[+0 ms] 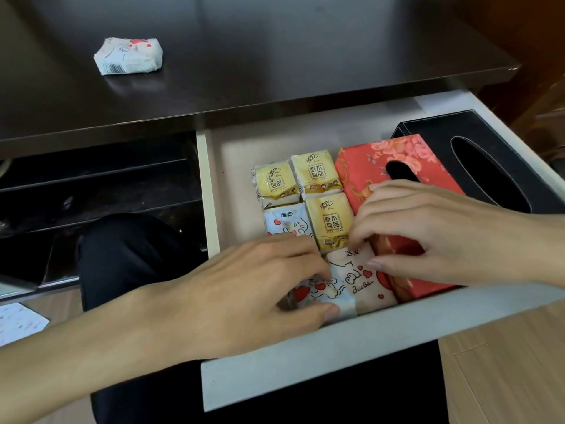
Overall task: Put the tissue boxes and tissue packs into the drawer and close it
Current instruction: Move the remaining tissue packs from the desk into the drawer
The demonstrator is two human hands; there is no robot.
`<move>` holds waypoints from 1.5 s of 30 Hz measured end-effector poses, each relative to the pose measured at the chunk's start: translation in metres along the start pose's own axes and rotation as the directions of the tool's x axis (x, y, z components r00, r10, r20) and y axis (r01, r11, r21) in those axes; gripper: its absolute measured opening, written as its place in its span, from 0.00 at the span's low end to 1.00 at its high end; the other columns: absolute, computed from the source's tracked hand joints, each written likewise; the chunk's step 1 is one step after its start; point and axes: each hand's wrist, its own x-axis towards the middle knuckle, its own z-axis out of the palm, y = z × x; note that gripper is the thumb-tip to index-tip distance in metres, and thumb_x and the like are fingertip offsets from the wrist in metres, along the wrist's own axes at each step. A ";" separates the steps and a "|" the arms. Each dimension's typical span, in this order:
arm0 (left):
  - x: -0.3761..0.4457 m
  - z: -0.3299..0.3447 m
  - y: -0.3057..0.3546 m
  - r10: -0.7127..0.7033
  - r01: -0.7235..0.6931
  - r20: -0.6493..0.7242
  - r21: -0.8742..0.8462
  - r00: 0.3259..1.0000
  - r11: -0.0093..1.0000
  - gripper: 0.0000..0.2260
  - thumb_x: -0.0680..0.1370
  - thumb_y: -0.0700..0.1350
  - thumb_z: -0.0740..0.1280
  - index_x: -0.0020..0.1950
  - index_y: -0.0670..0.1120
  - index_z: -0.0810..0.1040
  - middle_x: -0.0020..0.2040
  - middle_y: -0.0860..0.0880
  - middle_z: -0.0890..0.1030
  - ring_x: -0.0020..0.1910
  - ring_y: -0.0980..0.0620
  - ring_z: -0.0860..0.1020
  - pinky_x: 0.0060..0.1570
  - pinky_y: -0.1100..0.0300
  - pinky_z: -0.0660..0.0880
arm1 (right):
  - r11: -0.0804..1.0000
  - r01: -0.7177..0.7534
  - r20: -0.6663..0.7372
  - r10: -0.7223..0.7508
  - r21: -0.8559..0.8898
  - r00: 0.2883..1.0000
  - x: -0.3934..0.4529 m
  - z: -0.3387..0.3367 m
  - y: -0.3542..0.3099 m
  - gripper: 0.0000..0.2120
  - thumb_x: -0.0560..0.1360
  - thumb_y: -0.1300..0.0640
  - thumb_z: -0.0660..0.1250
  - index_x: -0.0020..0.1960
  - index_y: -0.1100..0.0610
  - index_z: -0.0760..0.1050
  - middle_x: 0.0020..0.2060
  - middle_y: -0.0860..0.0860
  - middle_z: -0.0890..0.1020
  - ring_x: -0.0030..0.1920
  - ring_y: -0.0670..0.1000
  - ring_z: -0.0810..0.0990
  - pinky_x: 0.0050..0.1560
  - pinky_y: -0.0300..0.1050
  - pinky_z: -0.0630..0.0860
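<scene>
The white drawer (321,356) is pulled out under the dark desk. Inside stand a black tissue box (495,154) at the right and a red floral tissue box (367,172) beside it. Three yellow tissue packs (319,172) and several white heart-print packs fill the middle. My left hand (253,289) pinches a white heart-print pack (318,293) at the drawer's front. My right hand (428,231) rests its fingers on the pink-white heart pack (360,280) and the red box. One more white heart-print pack (128,56) lies on the desk top, far left.
The dark desk top (290,41) overhangs the drawer's back. A dark shelf space (97,185) lies left of the drawer. My dark-trousered knee (122,255) is below it. Wooden floor (504,362) shows at the right, and a white sheet (18,322) lies at lower left.
</scene>
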 end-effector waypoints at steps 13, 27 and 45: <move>0.012 -0.006 0.001 0.027 -0.027 0.004 -0.016 1.000 0.999 0.12 0.78 0.59 0.66 0.55 0.54 0.80 0.51 0.58 0.75 0.53 0.60 0.71 0.53 0.57 0.72 | 0.926 0.154 -0.060 -0.185 -0.344 0.981 0.014 -0.009 0.007 0.09 0.75 0.42 0.68 0.50 0.43 0.84 0.42 0.39 0.78 0.45 0.41 0.70 0.76 0.46 0.58; 0.037 -0.039 -0.063 -0.323 0.324 -0.048 0.261 0.945 0.909 0.39 0.68 0.75 0.61 0.68 0.49 0.72 0.66 0.51 0.73 0.64 0.51 0.72 0.63 0.53 0.70 | 0.909 -0.087 -0.122 0.041 -0.407 0.992 0.086 -0.029 0.024 0.21 0.82 0.43 0.58 0.71 0.51 0.72 0.68 0.45 0.74 0.66 0.50 0.70 0.65 0.54 0.71; 0.018 -0.109 -0.073 -0.280 0.352 -0.468 0.072 0.838 0.933 0.13 0.74 0.62 0.62 0.51 0.58 0.81 0.42 0.63 0.82 0.45 0.62 0.79 0.46 0.55 0.78 | 0.988 -0.117 -0.517 0.048 -0.101 0.855 0.126 -0.061 0.002 0.10 0.80 0.49 0.64 0.51 0.43 0.84 0.40 0.41 0.86 0.44 0.46 0.83 0.48 0.51 0.79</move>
